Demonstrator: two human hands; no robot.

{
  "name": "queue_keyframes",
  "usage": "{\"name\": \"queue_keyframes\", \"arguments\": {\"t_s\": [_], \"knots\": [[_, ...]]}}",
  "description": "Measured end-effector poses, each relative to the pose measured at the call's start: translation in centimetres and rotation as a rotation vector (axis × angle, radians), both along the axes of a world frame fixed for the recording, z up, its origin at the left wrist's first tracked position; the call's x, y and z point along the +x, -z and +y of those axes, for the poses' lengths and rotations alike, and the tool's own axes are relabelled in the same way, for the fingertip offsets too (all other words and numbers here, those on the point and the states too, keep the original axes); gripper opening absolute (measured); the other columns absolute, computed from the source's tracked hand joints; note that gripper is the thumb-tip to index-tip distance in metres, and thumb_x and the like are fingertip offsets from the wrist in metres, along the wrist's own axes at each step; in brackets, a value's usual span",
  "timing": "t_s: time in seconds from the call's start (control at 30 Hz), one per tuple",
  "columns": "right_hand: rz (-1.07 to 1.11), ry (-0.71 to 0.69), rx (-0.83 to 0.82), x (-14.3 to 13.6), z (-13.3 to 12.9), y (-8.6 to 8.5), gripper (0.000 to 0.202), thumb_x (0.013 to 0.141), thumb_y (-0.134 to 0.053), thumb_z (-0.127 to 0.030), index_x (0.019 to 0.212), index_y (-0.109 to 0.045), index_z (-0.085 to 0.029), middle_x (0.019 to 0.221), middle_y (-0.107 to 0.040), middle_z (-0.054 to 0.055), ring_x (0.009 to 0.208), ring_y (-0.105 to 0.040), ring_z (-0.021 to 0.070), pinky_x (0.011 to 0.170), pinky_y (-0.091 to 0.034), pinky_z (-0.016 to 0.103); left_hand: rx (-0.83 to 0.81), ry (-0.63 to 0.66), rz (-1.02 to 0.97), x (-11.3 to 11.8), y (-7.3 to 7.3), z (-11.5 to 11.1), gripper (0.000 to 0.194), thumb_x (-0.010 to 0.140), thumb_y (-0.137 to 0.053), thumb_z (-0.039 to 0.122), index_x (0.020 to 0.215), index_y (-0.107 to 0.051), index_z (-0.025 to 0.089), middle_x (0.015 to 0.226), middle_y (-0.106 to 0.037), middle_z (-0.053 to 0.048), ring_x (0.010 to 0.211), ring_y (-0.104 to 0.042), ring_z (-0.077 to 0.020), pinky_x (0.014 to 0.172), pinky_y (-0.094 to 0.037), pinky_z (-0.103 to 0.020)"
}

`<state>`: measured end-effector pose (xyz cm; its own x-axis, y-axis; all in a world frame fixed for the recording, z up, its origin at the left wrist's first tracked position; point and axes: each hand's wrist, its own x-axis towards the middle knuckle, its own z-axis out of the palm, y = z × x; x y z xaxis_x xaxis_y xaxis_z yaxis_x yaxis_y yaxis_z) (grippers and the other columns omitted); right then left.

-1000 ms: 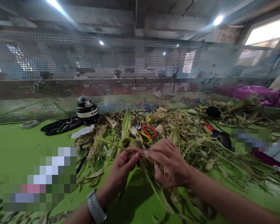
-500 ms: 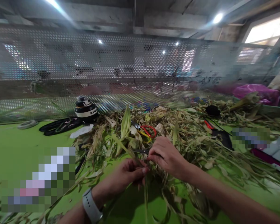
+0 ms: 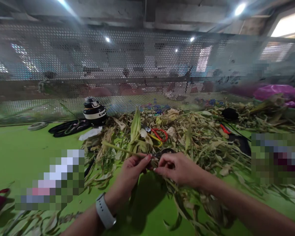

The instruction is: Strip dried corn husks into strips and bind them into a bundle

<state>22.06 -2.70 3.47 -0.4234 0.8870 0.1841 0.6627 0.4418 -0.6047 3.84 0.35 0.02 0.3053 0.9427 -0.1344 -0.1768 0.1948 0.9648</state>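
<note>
Pinched in my left hand is a long pale-green plant strip, perhaps corn husk, whose free end points to the far left. My right hand is closed, thumb against fingertips, just right of the left fingers; what it grips there is too small to make out. Just beyond both hands lie dark-handled scissors, partly covered by the fingers. Farther back, scissors with red and yellow handles rest on the dried husks. An upright yellow-green husk stands left of them.
Dried husks spread over the green table. At the back left are a black bottle, a black looped item and a roll of tape. A perforated metal screen runs behind. A purple bag sits far right.
The strip in my left hand has swung from a steep slant to a flatter one. My left hand has risen slightly and turned. My right hand stays close beside it. The view has shifted a little.
</note>
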Motion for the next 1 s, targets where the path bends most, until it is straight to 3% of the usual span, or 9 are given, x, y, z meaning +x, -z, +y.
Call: {"name": "queue_keyframes", "arguments": {"t_s": [0.1,0.23,0.33,0.47,0.6,0.77,1.0], "knots": [[-0.124,-0.018,0.037,0.0,0.4,0.7,0.019,0.085,-0.050,-0.029,0.074,-0.059,-0.017,0.059,-0.058,-0.002,0.051,-0.048,0.0088,0.049,-0.033,0.020,-0.059,-0.015,0.002,-0.2,0.0,0.2,0.022,0.067,-0.070,0.035,0.073,-0.067,0.014,0.061,-0.065,-0.002,0.052,-0.052,-0.0088,0.051,-0.039,-0.019],[-0.298,0.046,0.472,-0.3,0.1,1.1,0.010,0.082,-0.052,-0.023,0.083,-0.058,-0.015,0.073,-0.060,0.004,0.069,-0.050,0.0156,0.065,-0.037,0.028,-0.127,0.003,-0.083,-0.1,-0.1,0.2,0.023,0.065,-0.072,0.033,0.075,-0.069,0.012,0.067,-0.068,-0.004,0.057,-0.056,-0.0102,0.055,-0.042,-0.020],[-0.372,-0.117,0.714,-1.1,-0.7,1.4,0.014,0.083,-0.050,-0.020,0.095,-0.057,-0.016,0.082,-0.058,0.005,0.079,-0.048,0.0176,0.074,-0.035,0.032,-0.155,0.060,-0.168,0.2,0.0,-0.2,0.025,0.062,-0.074,0.031,0.076,-0.069,0.011,0.068,-0.068,-0.005,0.057,-0.056,-0.0102,0.056,-0.042,-0.020],[-0.423,-0.288,0.813,-2.4,-1.5,2.4,0.023,0.086,-0.047,-0.016,0.107,-0.054,-0.019,0.082,-0.056,0.002,0.079,-0.046,0.0162,0.080,-0.035,0.032,-0.202,0.110,-0.172,0.7,0.2,-0.9,0.027,0.062,-0.074,0.033,0.075,-0.068,0.010,0.064,-0.066,-0.004,0.054,-0.054,-0.0103,0.050,-0.040,-0.019],[-0.371,-0.243,0.928,-3.3,-1.8,3.1,0.019,0.086,-0.043,-0.012,0.098,-0.057,-0.017,0.075,-0.054,0.001,0.072,-0.045,0.0153,0.077,-0.035,0.033,-0.182,0.109,-0.166,1.0,0.6,-1.3,0.026,0.062,-0.074,0.035,0.072,-0.067,0.012,0.060,-0.065,-0.002,0.051,-0.053,-0.0095,0.049,-0.039,-0.019],[-0.313,-0.271,1.011,-4.1,-2.3,2.8,0.016,0.082,-0.046,-0.012,0.088,-0.059,-0.020,0.066,-0.050,-0.001,0.066,-0.043,0.0139,0.071,-0.035,0.031,-0.145,0.089,-0.130,1.6,0.4,-1.6,0.028,0.057,-0.076,0.038,0.065,-0.066,0.013,0.059,-0.064,-0.002,0.051,-0.052,-0.0116,0.049,-0.041,-0.021],[-0.268,-0.337,0.996,-4.8,-2.9,3.0,0.013,0.079,-0.050,-0.012,0.080,-0.059,-0.021,0.064,-0.049,-0.003,0.064,-0.044,0.0136,0.066,-0.036,0.030,-0.159,0.070,-0.096,1.7,0.8,-1.9,0.022,0.061,-0.074,0.036,0.063,-0.067,0.015,0.052,-0.060,0.002,0.046,-0.047,-0.0085,0.047,-0.039,-0.019]]}}
